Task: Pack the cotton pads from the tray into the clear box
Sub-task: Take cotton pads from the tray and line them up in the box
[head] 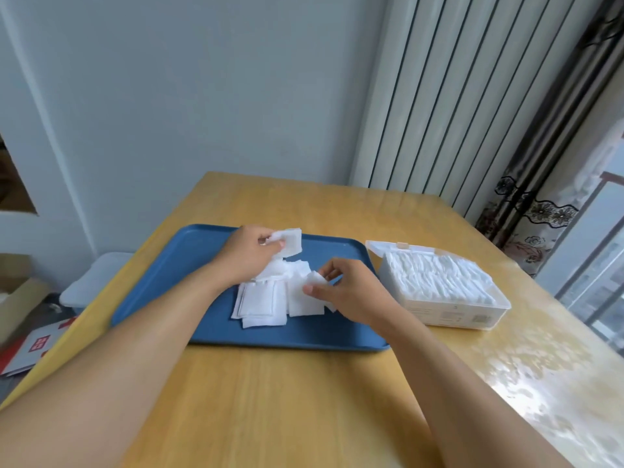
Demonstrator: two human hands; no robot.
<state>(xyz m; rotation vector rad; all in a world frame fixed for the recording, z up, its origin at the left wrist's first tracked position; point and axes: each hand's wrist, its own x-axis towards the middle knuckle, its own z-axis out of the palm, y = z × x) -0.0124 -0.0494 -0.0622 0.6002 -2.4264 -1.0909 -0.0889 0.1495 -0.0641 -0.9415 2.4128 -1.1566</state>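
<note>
**padfan22:** ok so your left hand (250,253) is up over the far side of the blue tray (162,275), thumb and fingers pinching a small stack of cotton pads (290,241) and holding it clear of the tray. Your right hand (351,292) is lower, near the tray's right end, fingers curled and pinching one pad (314,280) at the edge of the loose pile (266,302).

**boxlurker:** yep, and that pile's a messy overlap of white squares sitting about mid-tray, right between your two wrists. The clear box (452,314) is on the wooden table (270,400) just beside the tray's right end, lid (401,246) flipped open toward the back, and it's already full of white pads standing in rows. Can't tell if box and tray actually touch.

**padfan22:** same. Behind the table there's the white ribbed panel (439,96) and a patterned curtain (540,197) on your right.
</note>
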